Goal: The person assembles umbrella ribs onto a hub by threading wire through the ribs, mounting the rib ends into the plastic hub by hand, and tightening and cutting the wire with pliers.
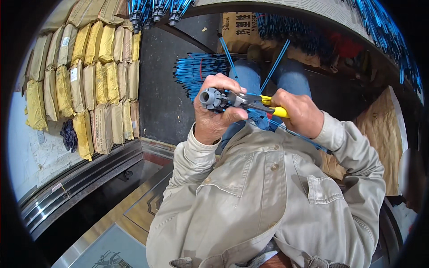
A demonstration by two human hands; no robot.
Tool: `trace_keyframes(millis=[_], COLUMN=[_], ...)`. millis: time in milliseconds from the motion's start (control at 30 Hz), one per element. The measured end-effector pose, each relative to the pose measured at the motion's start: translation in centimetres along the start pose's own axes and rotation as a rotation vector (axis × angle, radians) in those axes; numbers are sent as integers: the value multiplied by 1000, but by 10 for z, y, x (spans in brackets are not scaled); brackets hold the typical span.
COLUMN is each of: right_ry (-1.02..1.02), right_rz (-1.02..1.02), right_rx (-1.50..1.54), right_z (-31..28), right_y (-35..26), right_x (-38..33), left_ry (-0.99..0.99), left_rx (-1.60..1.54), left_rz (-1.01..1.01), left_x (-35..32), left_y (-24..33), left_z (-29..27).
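Observation:
My left hand point(213, 120) is wrapped round a grey notched plastic hub point(209, 97), whose round hollow end faces up and to the left. Blue rods point(273, 67) with black tips fan out from around the hub, over my lap and towards my knees. My right hand point(300, 111) grips pliers point(280, 111) with yellow handles. Their dark jaws are up against the hub beside my left thumb; exactly what they pinch is hidden by my fingers. Just beyond my left hand lies a bundle of blue rods point(196, 71) with a red tie round it.
Brown and yellow wrapped packages point(91, 80) are stacked at the left. More blue rods with grey hubs point(158, 11) hang over the far edge, and others point(389, 40) at the far right. A printed brown carton point(239, 33) stands beyond my knees, brown paper point(382, 134) at the right.

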State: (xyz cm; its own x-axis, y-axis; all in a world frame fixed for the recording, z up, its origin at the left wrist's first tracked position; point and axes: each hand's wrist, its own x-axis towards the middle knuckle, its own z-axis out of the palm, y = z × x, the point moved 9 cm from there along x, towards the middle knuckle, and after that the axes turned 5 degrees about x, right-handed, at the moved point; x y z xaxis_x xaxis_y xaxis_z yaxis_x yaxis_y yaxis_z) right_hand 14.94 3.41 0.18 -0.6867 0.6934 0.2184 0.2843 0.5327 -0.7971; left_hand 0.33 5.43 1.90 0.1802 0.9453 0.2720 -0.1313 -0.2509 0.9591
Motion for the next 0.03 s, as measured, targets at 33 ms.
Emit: trace_keyframes(millis=[33], right_ry=[39], right_rz=[-47], right_rx=[-19], right_z=[4], right_y=[1], right_x=[1], left_ry=[-22], left_rx=[20], left_rz=[-6], left_x=[-1], left_y=[0], left_z=[-1])
